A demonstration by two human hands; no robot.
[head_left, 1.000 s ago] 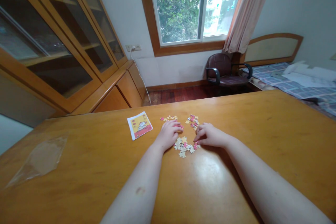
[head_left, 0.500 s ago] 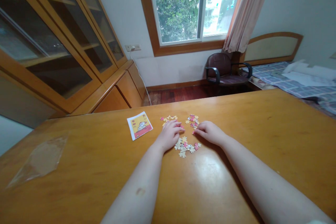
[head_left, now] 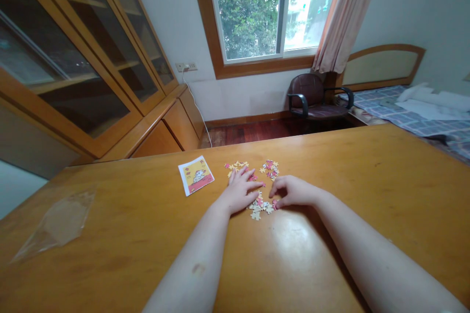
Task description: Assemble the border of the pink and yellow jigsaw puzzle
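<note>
Puzzle pieces (head_left: 256, 216) lie clustered on the table (head_left: 312, 274) between and beyond your hands. A pink piece (head_left: 274, 203) sits at the curled fingers of your right hand (head_left: 293, 190), the nearer one; whether they pinch it cannot be told. Your left hand (head_left: 238, 193) spreads its fingers apart over others. Leftward, a clear plastic bag (head_left: 60, 220) lies flat.

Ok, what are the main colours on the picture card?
The picture card is mainly yellow above and pinkish-red below, seen in the head view.
</note>
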